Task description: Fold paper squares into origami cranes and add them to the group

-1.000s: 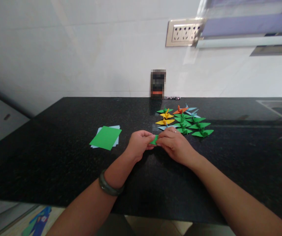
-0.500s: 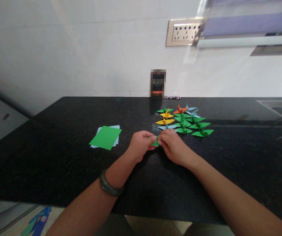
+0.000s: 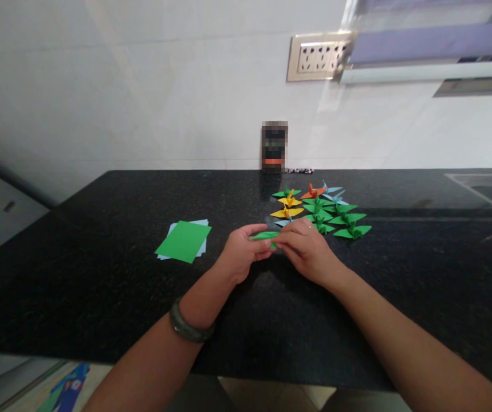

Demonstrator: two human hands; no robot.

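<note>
Both my hands meet over the middle of the black stone counter (image 3: 99, 297). My left hand (image 3: 242, 253) and my right hand (image 3: 304, 250) each pinch a small folded green paper piece (image 3: 265, 236), which lies nearly flat between the fingertips. Most of the piece is hidden by my fingers. A dark bangle circles my left wrist. Just beyond my right hand lies a cluster of finished paper cranes (image 3: 321, 209) in green, yellow, orange and light blue.
A stack of paper sheets (image 3: 184, 241), green on top and light blue beneath, lies left of my hands. A small dark box (image 3: 274, 146) stands against the white wall. A wall socket plate (image 3: 314, 56) is above. A sink edge (image 3: 484, 186) shows at far right.
The green piece has been spread wider and now shows as a longer flat strip between my fingers. Both hands stayed in about the same place.
</note>
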